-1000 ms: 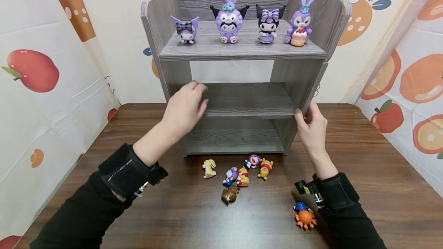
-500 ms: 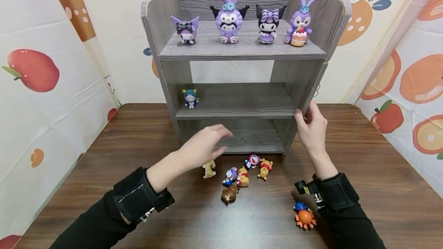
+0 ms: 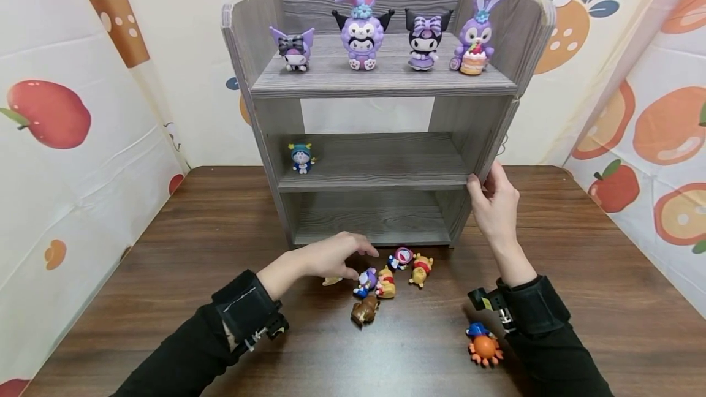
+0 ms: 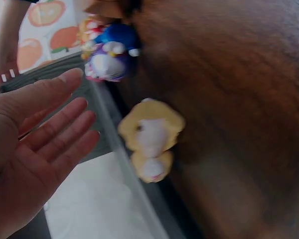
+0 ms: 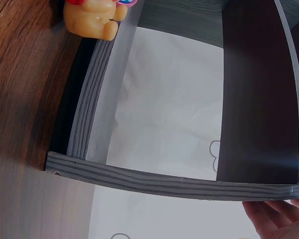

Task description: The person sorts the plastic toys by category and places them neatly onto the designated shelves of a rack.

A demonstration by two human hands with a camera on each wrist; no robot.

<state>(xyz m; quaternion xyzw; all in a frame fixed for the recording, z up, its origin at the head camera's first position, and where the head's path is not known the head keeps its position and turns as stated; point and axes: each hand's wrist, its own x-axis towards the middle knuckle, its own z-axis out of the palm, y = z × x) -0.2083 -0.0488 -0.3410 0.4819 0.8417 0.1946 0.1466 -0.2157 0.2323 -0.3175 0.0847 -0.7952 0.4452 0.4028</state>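
Observation:
My left hand (image 3: 336,256), fingers extended, hovers over the tabletop by a loose group of small figurines. It hides most of a yellow figurine (image 4: 152,142), which lies clear of the palm in the left wrist view. The fingertips are close to a purple-and-blue figurine (image 3: 365,282); whether they touch it I cannot tell. My right hand (image 3: 496,204) grips the right side panel of the grey wooden shelf (image 3: 375,185), thumb at its front edge. On the middle board, at the left end, stands a small blue figurine (image 3: 301,158) with a teal hood.
Beside the left hand lie two yellow bears in red (image 3: 421,270), a pink-and-blue figurine (image 3: 400,258) and a brown figurine (image 3: 364,310). An orange crab figurine (image 3: 485,346) with a blue top is near the right forearm. Several purple figurines (image 3: 361,38) line the top board.
My left hand has left the middle board, where the hooded blue figurine now shows, and come down to the figurines on the table. The right hand stays on the shelf's side.

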